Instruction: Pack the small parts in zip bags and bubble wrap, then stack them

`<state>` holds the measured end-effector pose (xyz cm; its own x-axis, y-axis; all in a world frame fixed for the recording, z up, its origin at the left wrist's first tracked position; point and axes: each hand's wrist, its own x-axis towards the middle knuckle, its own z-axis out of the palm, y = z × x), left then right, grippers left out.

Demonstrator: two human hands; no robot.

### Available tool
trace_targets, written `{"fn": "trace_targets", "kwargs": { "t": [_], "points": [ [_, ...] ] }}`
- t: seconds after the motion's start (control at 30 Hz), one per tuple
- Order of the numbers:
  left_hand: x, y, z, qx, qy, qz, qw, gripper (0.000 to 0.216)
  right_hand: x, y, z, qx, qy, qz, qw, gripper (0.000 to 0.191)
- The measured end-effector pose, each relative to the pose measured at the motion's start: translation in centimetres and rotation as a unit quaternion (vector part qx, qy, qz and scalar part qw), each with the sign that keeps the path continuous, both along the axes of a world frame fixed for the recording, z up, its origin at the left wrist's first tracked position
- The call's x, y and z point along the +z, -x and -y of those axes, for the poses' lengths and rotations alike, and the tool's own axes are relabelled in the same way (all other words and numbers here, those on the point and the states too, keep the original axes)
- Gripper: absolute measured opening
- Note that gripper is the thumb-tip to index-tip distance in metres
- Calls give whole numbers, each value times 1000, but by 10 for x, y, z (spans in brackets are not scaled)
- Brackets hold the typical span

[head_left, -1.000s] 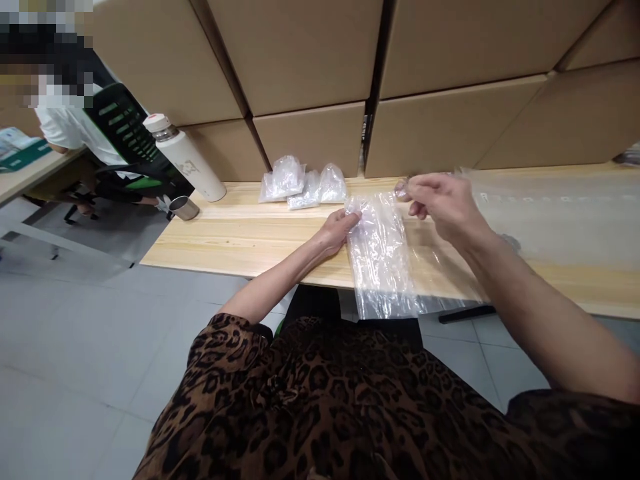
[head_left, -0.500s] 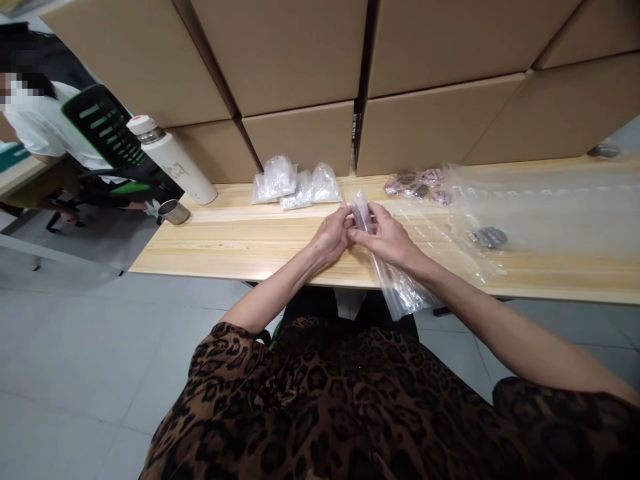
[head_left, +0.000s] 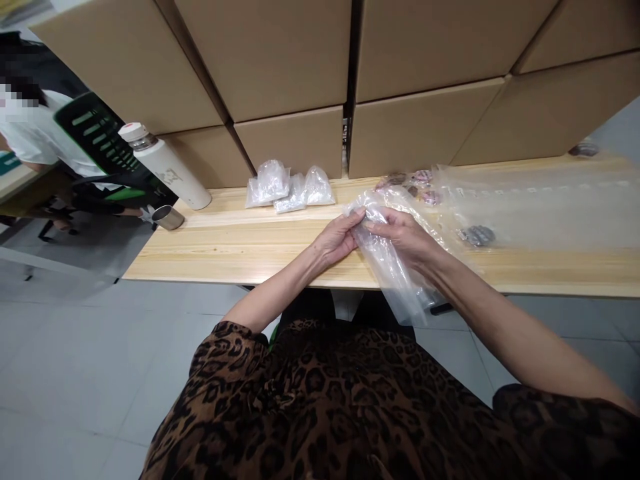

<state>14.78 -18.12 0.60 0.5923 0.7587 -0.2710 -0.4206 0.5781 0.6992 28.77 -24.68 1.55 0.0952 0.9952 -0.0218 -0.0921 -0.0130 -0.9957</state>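
Clear plastic bag (head_left: 395, 267) hangs over the near edge of the wooden counter (head_left: 240, 247), its top pinched in a closed grip by both the left hand (head_left: 336, 239) and right hand (head_left: 400, 233). Small filled bags (head_left: 289, 187) lie near the cardboard boxes (head_left: 295, 133) behind.

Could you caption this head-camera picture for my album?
Both hands, left hand and right hand, grip a clear bag over a wooden table beside stacked boxes.

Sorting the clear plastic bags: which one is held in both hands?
The long clear plastic bag gripped by left hand and right hand; it overhangs the table edge, unlike the small bags by the boxes.
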Motion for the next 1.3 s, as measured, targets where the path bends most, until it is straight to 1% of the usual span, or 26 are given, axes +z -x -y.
{"fn": "trace_targets", "kwargs": {
  "t": [0.07, 0.1, 0.17, 0.23, 0.33, 0.37, 0.43, 0.53, 0.6, 0.67, 0.73, 0.77, 0.83, 0.9, 0.97, 1.03, 1.1, 1.17, 1.23, 1.3],
  "points": [
    [0, -4, 3, 11, -12, 4, 1000, 2, -7, -6, 0, -39, -36, 112, 992, 41],
    [0, -7, 4, 22, -16, 3, 1000, 4, -10, -8, 1, -66, -57, 179, 980, 48],
    [-1, -13, 5, 57, -18, -2, 998, 8, -16, -8, 4, -108, -96, 305, 941, 61],
    [-2, -19, 6, 101, -17, -11, 995, 12, -17, -2, 10, -102, -126, 404, 901, 69],
    [-2, -24, 8, 138, -37, -35, 989, 14, -15, 9, 19, -53, -138, 510, 847, 74],
    [-1, -24, 10, 135, -52, -35, 989, 14, -14, 11, 21, -41, -135, 535, 833, 77],
    [1, -21, 14, 103, -79, -15, 991, 18, -14, 12, 23, -24, -128, 565, 815, 82],
    [5, -9, 19, 34, -84, 9, 996, 32, -16, 7, 22, -2, -133, 577, 806, 89],
    [5, 1, 20, 14, -76, -7, 997, 37, -17, 4, 22, 4, -146, 570, 808, 88],
    [2, 8, 19, 18, -79, -16, 997, 35, -15, 0, 22, 8, -165, 553, 817, 85],
    [-2, 13, 18, 31, -90, 2, 995, 27, -10, -3, 24, 8, -178, 516, 838, 80],
    [-4, 14, 17, 35, -95, 17, 995, 25, -6, -5, 25, 10, -179, 486, 855, 77],
    [-4, 14, 17, 38, -104, 43, 993, 25, 1, -9, 28, 31, -175, 396, 901, 68],
    [-2, 13, 17, 35, -116, 62, 991, 32, 8, -12, 30, 80, -161, 274, 945, 57],
    [1, 12, 19, 20, -121, 70, 990, 40, 11, -14, 31, 124, -130, 155, 972, 50],
    [3, 11, 20, 6, -118, 66, 991, 45, 11, -15, 32, 132, -90, 68, 985, 46],
    [3, 11, 22, 9, -112, 59, 992, 47, 8, -15, 31, 105, -63, 20, 992, 48],
    [1, 11, 24, 22, -111, 57, 992, 48, 3, -16, 29, 63, -54, 14, 997, 52],
    [-1, 10, 25, 39, -114, 59, 991, 47, -3, -20, 26, 20, -54, 50, 997, 55],
    [-3, 8, 25, 58, -116, 58, 990, 47, -7, -25, 22, -27, -66, 110, 991, 57]
  ]
}}
